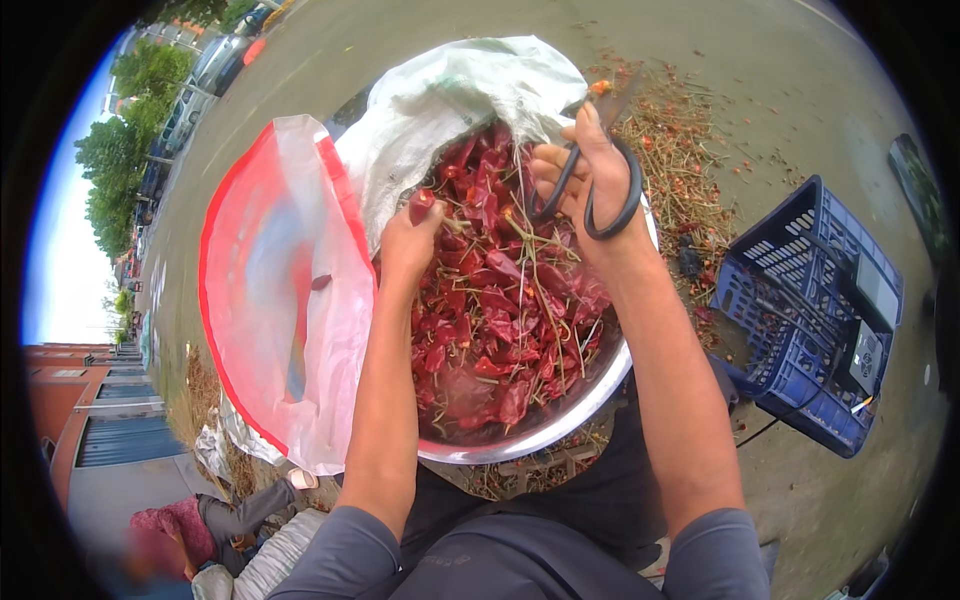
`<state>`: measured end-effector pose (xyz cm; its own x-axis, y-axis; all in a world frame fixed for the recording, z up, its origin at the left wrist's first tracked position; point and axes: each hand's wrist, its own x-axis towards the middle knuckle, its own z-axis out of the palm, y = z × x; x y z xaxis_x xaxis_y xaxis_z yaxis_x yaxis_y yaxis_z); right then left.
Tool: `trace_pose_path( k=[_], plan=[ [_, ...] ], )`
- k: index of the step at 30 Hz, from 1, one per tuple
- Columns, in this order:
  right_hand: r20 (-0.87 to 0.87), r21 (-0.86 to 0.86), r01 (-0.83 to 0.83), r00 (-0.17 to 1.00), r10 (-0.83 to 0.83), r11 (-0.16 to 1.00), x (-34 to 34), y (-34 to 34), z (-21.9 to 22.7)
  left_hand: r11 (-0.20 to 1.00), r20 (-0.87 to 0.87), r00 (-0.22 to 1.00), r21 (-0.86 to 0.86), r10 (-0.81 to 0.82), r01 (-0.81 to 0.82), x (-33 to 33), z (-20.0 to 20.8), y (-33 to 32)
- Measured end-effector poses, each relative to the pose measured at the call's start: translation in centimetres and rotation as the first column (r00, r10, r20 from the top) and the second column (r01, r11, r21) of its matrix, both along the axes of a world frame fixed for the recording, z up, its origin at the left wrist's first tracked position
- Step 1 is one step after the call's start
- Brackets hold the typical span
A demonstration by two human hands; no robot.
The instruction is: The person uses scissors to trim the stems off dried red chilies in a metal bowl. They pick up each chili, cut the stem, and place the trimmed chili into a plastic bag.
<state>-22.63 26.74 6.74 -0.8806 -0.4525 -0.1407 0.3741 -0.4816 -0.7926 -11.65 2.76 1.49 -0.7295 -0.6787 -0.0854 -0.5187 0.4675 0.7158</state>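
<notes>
A large metal basin (592, 412) is heaped with dried red chili peppers (500, 330) and their pale stems. Above its left part, my left hand (407, 243) is closed around a chili pepper (422, 203), whose rounded red end shows over the fingers. My right hand (603, 185) is at the upper right of the basin, gripping scissors (628, 200) by their black loop handles. The blades point away toward the ground and are blurred, so I cannot tell how far apart they stand. A white woven sack (430, 95) drapes over the far rim, with peppers at its mouth.
Left of the basin stands a clear plastic bag (330, 400) with a red edge. Cut stems (670, 150) litter the ground at the far right. A blue plastic crate (800, 290) holding dark devices stands at right. Another person (190, 530) sits at lower left.
</notes>
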Motion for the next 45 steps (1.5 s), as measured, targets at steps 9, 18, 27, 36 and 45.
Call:
trace_pose_path(
  k=[9, 18, 27, 36, 45],
  plan=[
    [0.034, -0.024, 0.016, 0.999, -0.015, 1.000, 0.5, -0.2, 0.0, 0.993, -0.197, 0.980, 0.115, -0.001, 0.024, 2.6, 1.6, 0.3],
    [0.211, -0.052, 0.150, 0.968, -0.136, 0.987, -1.0, 0.7, -1.4, 0.769, -0.584, 0.782, 0.390, -0.218, 0.506, -3.5, 10.4, 8.6],
    [0.281, -0.097, 0.315, 0.919, -0.278, 0.944, -1.2, 0.4, -1.3, 0.844, 0.297, 0.930, -0.424, -0.214, 0.330, -4.7, -1.1, 4.1],
    [-0.371, 0.357, 0.558, 0.821, -0.434, 0.749, -4.0, 1.8, -1.6, 0.974, -0.237, 0.945, -0.075, -0.225, 0.213, -1.6, -3.9, 1.6],
    [-0.453, 0.752, -0.026, 0.705, 0.545, 0.659, 1.8, 0.6, -0.9, 0.901, -0.495, 0.861, 0.416, 0.115, 0.119, 0.7, 1.9, 3.9]
  ],
)
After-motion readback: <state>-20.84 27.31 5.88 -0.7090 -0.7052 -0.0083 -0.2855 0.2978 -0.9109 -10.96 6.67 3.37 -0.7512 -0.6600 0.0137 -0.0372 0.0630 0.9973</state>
